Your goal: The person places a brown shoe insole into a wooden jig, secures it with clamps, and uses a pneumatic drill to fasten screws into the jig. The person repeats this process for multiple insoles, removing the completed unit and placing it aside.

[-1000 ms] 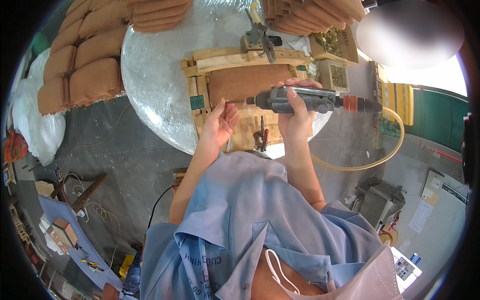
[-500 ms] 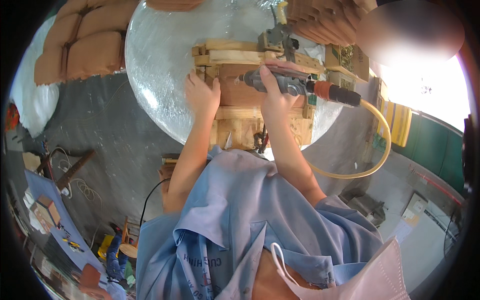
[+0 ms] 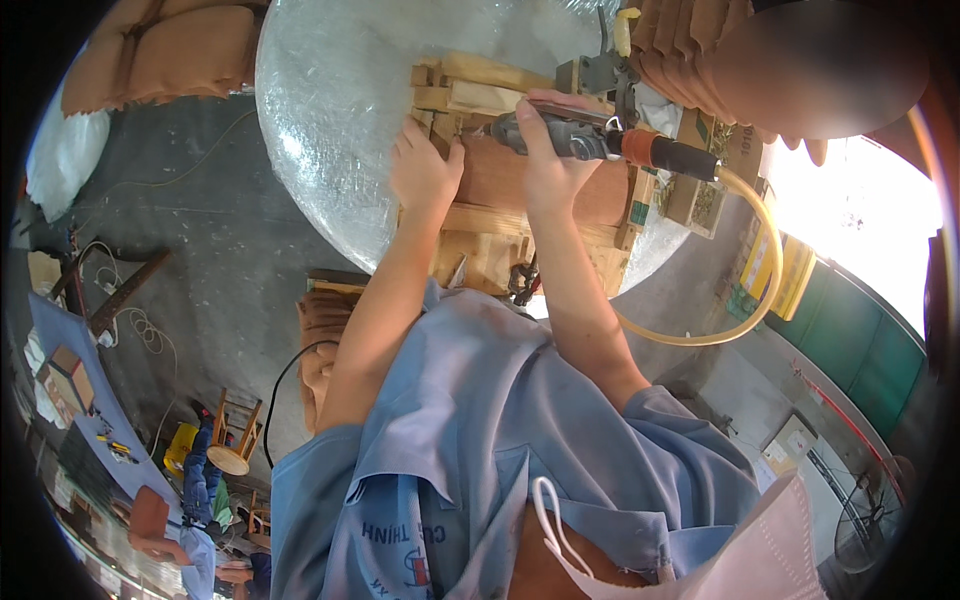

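Observation:
My right hand (image 3: pixel 553 155) is wrapped round a dark grey air-powered drill or driver (image 3: pixel 570 138), held sideways with its nose toward the left. An orange collar and a yellow air hose (image 3: pixel 768 235) trail from its rear. My left hand (image 3: pixel 425 172) lies at the left end of a brown piece (image 3: pixel 550 188), fingers apart and thumb at its edge. That piece sits in a wooden frame-like jig (image 3: pixel 490 218). The tool's tip is near my left thumb; whether it touches the piece cannot be made out. A metal clamp-like fitting (image 3: pixel 590 75) stands behind the tool.
The jig rests on a round surface wrapped in clear plastic (image 3: pixel 330 150). Brown slabs are stacked at far left (image 3: pixel 190 55) and far right (image 3: pixel 680 40). A box of small metal pieces (image 3: pixel 708 180) stands right. A stool (image 3: pixel 230 455) and a blue table (image 3: pixel 110 400) are at left.
The view has shifted, so the whole scene sits differently. The tool's nose has come closer to my left hand, which stays at the left end of the jig.

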Motion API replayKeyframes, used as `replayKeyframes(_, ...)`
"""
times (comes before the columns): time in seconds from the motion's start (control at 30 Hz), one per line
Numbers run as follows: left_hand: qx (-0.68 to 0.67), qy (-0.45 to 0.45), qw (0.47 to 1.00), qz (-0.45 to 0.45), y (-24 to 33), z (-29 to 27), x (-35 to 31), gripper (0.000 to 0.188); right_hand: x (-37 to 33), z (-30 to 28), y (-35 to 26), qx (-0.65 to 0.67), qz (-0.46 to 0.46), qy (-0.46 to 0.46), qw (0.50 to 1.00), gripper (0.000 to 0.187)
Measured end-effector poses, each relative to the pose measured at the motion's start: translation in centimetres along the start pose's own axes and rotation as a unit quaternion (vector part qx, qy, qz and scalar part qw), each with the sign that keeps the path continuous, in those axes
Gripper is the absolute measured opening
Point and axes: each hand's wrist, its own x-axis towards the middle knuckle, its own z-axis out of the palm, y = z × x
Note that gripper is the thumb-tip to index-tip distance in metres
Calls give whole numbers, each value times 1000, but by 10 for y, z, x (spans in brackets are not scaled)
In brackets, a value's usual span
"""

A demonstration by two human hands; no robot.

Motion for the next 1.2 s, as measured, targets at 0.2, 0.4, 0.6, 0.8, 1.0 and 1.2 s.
replayKeyframes(0.2, -11, 8, 1000, 4, 4, -3, -2, 88, -20, -3, 14, -47, -76, -112, 990, 46)
replayKeyframes(0.4, -36, 24, 998, 36, -5, -3, -1, 85, -29, 2, 20, -107, -211, -214, 948, 49)
replayKeyframes(0.6, -53, -1, 998, 19, -2, -7, 0, 87, -32, 6, 30, -93, -193, -202, 956, 45)
replayKeyframes(0.8, -57, -6, 998, 8, -3, -5, 1, 87, -34, 8, 31, -144, -195, -219, 945, 46)
replayKeyframes(1.0, -42, 26, 999, 24, -8, 11, -2, 85, -32, 7, 16, -75, -65, -95, 990, 37)
replayKeyframes(1.2, 0, 14, 1000, 19, -4, 4, 3, 83, 6, -33, -37, -64, 5, -1, 998, 47)
